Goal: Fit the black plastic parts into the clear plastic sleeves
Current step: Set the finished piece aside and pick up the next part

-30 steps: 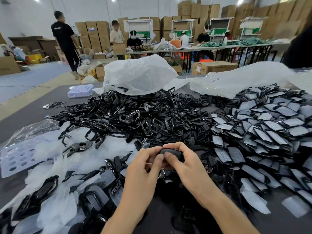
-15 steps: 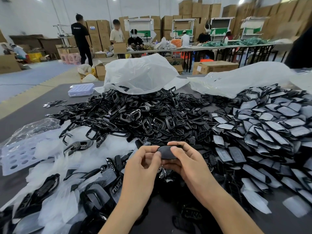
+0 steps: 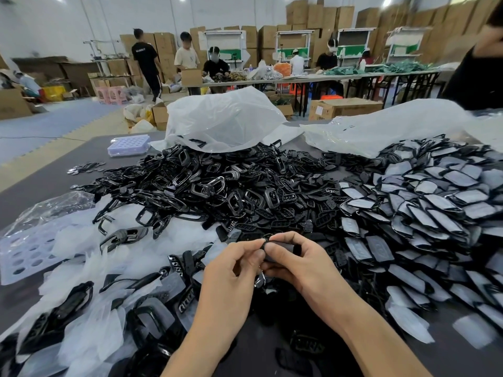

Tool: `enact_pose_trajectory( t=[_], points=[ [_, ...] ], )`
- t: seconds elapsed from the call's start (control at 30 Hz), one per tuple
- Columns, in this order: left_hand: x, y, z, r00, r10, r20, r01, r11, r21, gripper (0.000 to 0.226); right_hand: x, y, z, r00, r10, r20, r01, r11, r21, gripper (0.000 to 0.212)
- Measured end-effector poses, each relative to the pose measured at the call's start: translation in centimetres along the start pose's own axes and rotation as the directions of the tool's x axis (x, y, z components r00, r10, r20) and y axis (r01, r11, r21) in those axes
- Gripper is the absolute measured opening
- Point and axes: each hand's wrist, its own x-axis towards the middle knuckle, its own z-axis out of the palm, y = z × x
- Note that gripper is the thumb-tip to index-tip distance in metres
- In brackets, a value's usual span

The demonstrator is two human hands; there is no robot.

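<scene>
Both hands meet over the near middle of the dark table. My left hand pinches the left end of a small black plastic part, while my right hand wraps its fingers around the rest of it. Most of the part is hidden by my fingers, and I cannot tell if a sleeve is on it. A big heap of loose black parts lies behind my hands. Sleeved parts are piled on the right. Empty clear sleeves lie scattered on the left.
Two large white plastic bags lie at the table's far side. A clear compartment box sits far left, and a perforated clear tray at the near left. People work at long tables in the background, and another person stands at far right.
My hands have shifted grip on the black part, the right fingers now covering more of it. A person in black in the background walked to the right.
</scene>
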Motion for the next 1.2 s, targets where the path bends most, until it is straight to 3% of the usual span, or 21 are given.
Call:
enact_pose_trajectory(
  t=[0.17,0.3,0.53,0.6,0.7,0.83,0.93,1.1,1.2],
  points=[
    [-0.2,0.1,-0.2,0.998,0.059,0.002,-0.059,0.997,0.047,0.031,-0.1,-0.1,0.0,1.000,-0.001,0.000,0.001,0.999,-0.033,0.038],
    [-0.1,0.1,-0.2,0.991,0.127,0.034,-0.130,0.983,0.132,0.037,-0.3,-0.5,-0.1,0.999,0.010,0.041,-0.008,0.998,-0.061,0.014],
    [-0.1,0.2,-0.2,0.971,0.231,0.055,-0.237,0.930,0.281,0.038,-0.2,-0.8,0.1,0.998,0.012,0.058,-0.007,0.995,-0.095,0.009],
    [-0.2,0.5,-0.2,0.961,0.271,0.051,-0.272,0.898,0.346,0.032,-0.2,-0.8,0.3,0.999,-0.017,0.030,0.019,0.996,-0.087,0.011],
    [-0.6,0.3,-0.4,0.930,0.331,0.162,-0.368,0.820,0.439,0.022,-0.2,-0.9,0.4,0.999,-0.038,0.007,0.039,0.997,-0.066,0.021],
    [-0.8,0.3,-0.7,0.887,0.363,0.286,-0.462,0.714,0.526,0.033,-0.2,-0.9,0.1,0.992,-0.062,-0.105,0.057,0.997,-0.051,0.039],
    [-1.1,0.6,-0.1,0.858,0.349,0.376,-0.508,0.677,0.532,0.034,-0.1,-1.1,0.1,0.986,-0.065,-0.154,0.063,0.998,-0.020,0.028],
    [-1.8,0.5,1.0,0.809,0.320,0.494,-0.560,0.676,0.479,0.032,-0.1,-1.5,0.2,0.976,-0.063,-0.210,0.075,0.996,0.049,0.028],
    [-2.0,0.6,1.2,0.824,0.369,0.431,-0.544,0.729,0.415,0.027,0.0,-1.6,0.2,0.974,-0.072,-0.217,0.086,0.995,0.058,0.030]
  ],
)
